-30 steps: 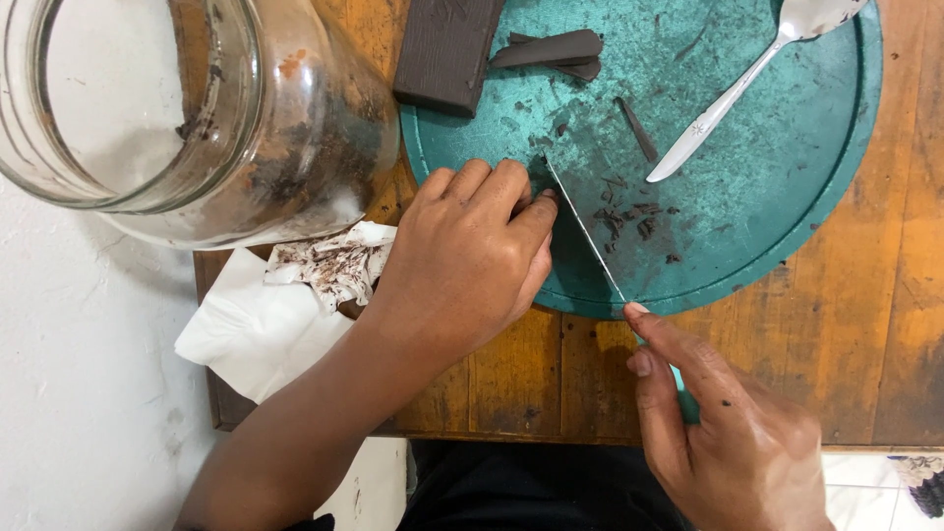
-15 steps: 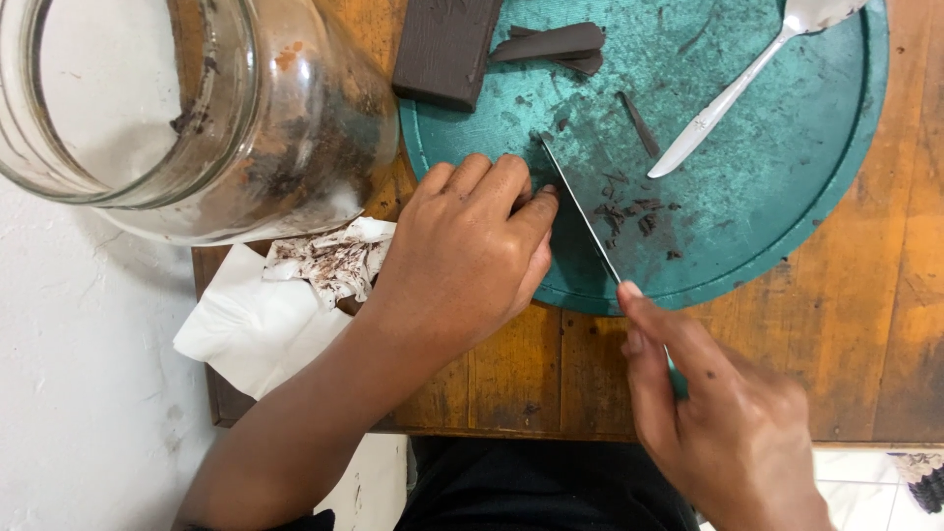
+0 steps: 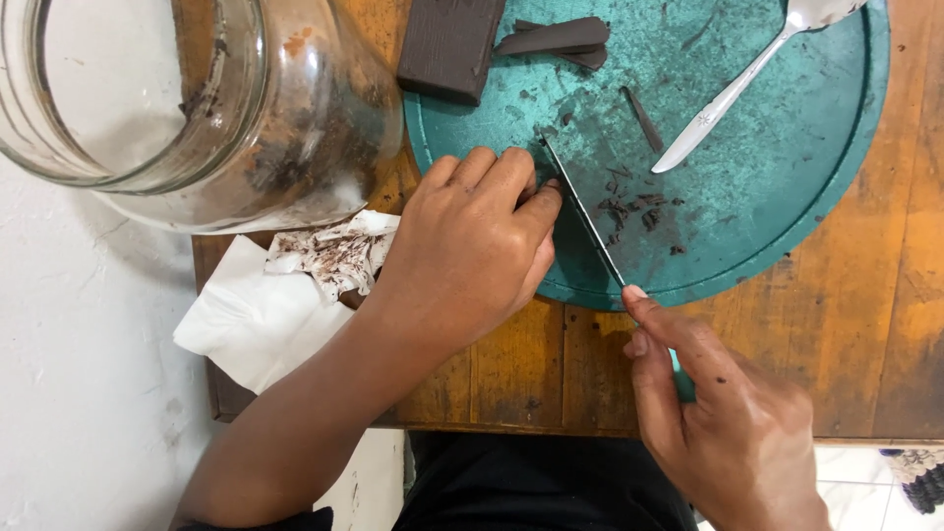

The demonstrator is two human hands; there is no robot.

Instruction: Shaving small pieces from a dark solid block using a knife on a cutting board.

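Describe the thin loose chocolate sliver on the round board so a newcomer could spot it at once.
Start at the round teal cutting board on the wooden table. Between the knife blade and the spoon handle lies one slim dark chocolate sliver, slanted. Unlike the thick chocolate block and the scattered crumbs, it is one long, narrow strip.

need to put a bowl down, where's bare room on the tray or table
Free: the tray's right part, between spoon and rim; bare wood table right of the tray. Crowded: tray's left around the knife, left hand, chocolate block; table's left holds jar and napkin.
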